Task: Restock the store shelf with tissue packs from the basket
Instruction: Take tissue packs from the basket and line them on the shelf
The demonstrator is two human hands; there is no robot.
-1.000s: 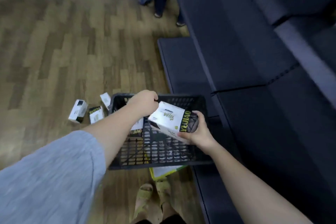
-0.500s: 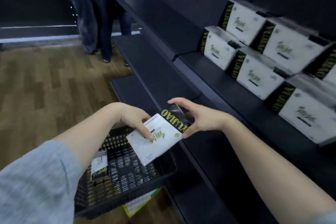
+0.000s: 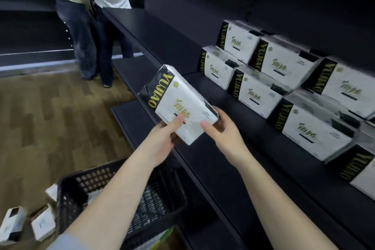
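Two hands, left hand [image 3: 162, 140] and right hand [image 3: 225, 134], gripping white tissue pack [image 3: 178, 103] marked YUJIAO

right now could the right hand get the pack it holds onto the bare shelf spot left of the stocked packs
Probably yes: the right hand and left hand hold the tissue pack just before the shelf, and nothing stands between it and that bare stretch.

Both hands on one tissue pack [image 3: 178, 101], held tilted above the dark shelf [image 3: 233, 168] edge. Left hand [image 3: 162, 140] grips its near corner, thumb on the front; right hand [image 3: 225, 132] holds the lower right end. Stocked packs [image 3: 284, 79] stacked two high at the shelf's back. Black basket [image 3: 67, 193] below left, loose packs [image 3: 14, 223] on the wood floor [image 3: 60, 117] beside it. Two people [image 3: 91, 26] stand far back.
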